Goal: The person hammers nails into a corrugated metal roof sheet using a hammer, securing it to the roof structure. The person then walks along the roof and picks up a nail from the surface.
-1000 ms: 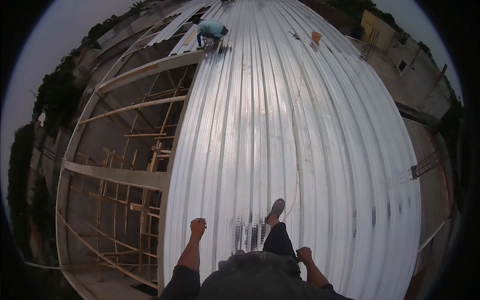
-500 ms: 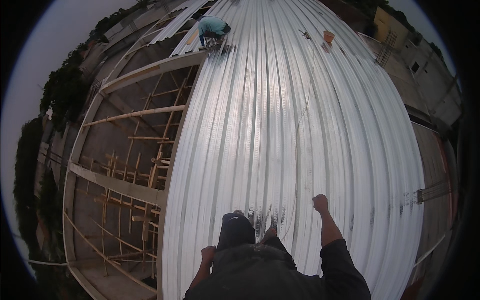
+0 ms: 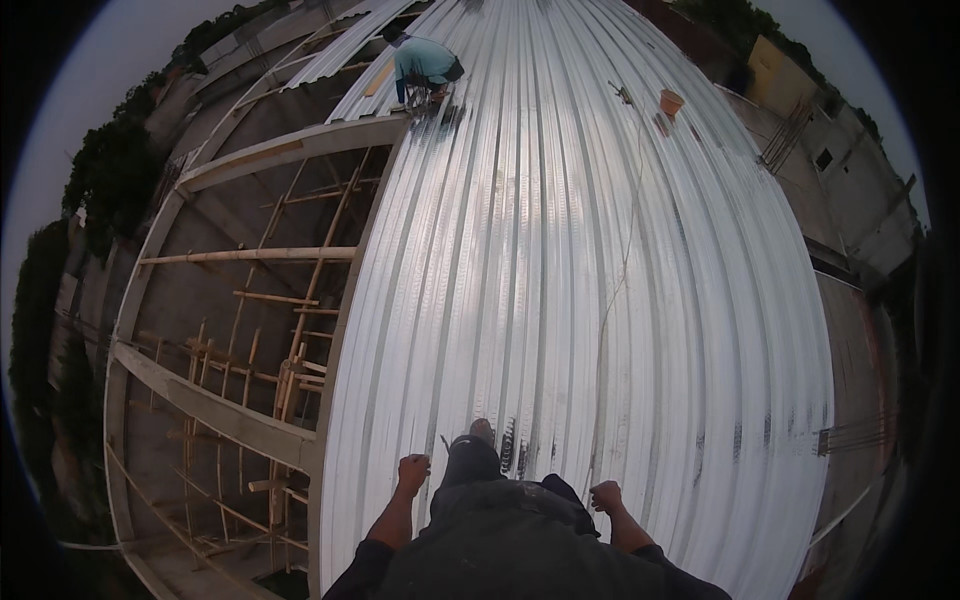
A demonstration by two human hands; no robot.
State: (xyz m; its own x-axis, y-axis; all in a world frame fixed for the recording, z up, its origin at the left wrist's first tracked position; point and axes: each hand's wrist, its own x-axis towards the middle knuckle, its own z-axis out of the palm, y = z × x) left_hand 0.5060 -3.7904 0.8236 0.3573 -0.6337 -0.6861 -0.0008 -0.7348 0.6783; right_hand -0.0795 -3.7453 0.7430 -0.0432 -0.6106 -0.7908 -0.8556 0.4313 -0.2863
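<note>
My left hand (image 3: 414,471) hangs over the ribbed metal roofing sheets (image 3: 500,300), left of my forward leg, its fingers curled in a loose fist. On the other side, my right hand (image 3: 606,496) is low beside my body, also closed. Nothing shows in either hand. A thin cord (image 3: 603,340) runs along the sheets and passes near my right hand. My forward foot (image 3: 483,430) rests on the metal beside dark smudges.
Along the left edge, concrete beams (image 3: 215,400) frame an open drop with bamboo poles (image 3: 250,254) inside. Ahead, a person in a teal shirt (image 3: 425,62) crouches at the roof's edge. An orange bucket (image 3: 671,102) stands to the far right, near a small tool (image 3: 622,94).
My left hand has swung forward and my right hand has dropped back toward my body. A different leg is now in front. The crouching person and bucket appear slightly lower in view.
</note>
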